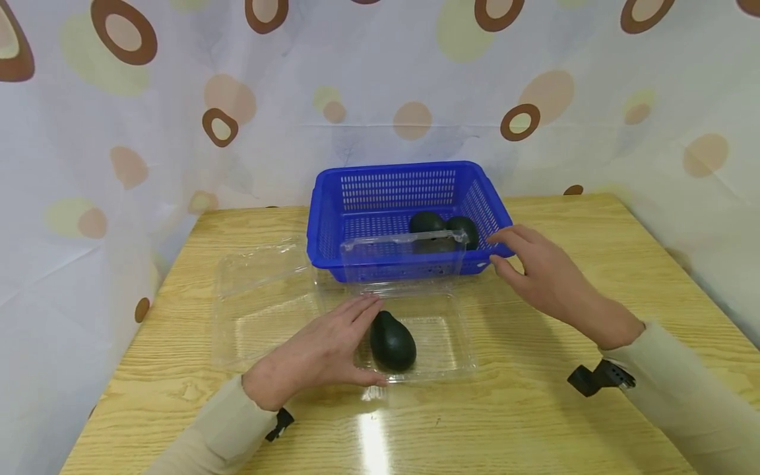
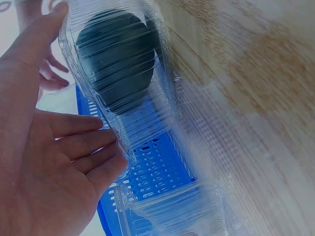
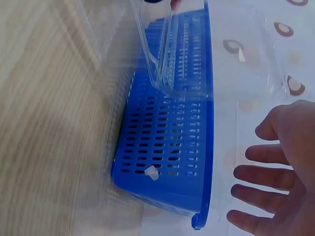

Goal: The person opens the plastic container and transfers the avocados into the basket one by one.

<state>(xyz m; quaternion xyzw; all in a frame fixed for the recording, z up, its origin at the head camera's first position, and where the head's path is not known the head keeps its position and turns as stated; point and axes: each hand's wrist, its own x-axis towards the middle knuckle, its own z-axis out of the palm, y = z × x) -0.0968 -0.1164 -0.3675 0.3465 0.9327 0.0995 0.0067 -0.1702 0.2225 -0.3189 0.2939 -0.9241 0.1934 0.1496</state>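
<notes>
A dark green avocado point(image 1: 393, 343) lies in the base of a clear plastic clamshell box point(image 1: 436, 336), whose lid point(image 1: 380, 264) stands raised at the back. My left hand point(image 1: 323, 349) spans the box's left side, thumb at the front edge and fingers near the hinge. In the left wrist view its fairly straight fingers point(image 2: 81, 147) touch the clear rim. My right hand point(image 1: 549, 277) hovers by the right rim of a blue basket point(image 1: 394, 191), fingers spread and holding nothing. Dark avocados point(image 1: 462, 231) sit in the basket's right part, partly behind the lid.
Another clear plastic container point(image 1: 267, 303) lies on the wooden table point(image 1: 475, 429) to the left, partly behind my left hand. A patterned curtain point(image 1: 368, 79) hangs behind the basket and along both sides.
</notes>
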